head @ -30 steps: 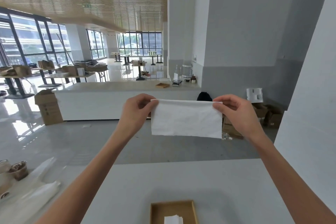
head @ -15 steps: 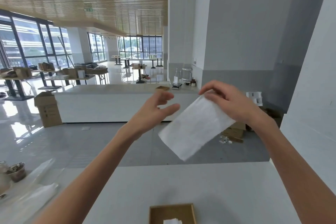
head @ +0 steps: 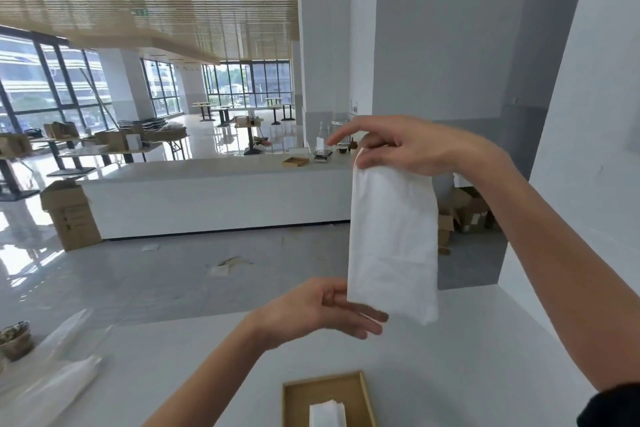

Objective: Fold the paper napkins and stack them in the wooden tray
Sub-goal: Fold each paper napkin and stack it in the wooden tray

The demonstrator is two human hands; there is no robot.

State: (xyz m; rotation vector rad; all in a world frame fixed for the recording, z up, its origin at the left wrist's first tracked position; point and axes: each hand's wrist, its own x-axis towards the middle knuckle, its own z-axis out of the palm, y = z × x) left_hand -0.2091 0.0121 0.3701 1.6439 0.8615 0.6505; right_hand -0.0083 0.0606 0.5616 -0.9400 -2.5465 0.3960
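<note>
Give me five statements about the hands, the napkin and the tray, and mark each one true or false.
1. The right hand pinches the top of the hanging napkin. True.
2. The napkin lies flat on the white table. False: it hangs upright in the air.
3. The left hand is at the napkin's lower edge. True.
4. The wooden tray is empty. False: folded napkins lie in it.
5. The tray sits on the far counter. False: it is on the near table, below the hands.
</note>
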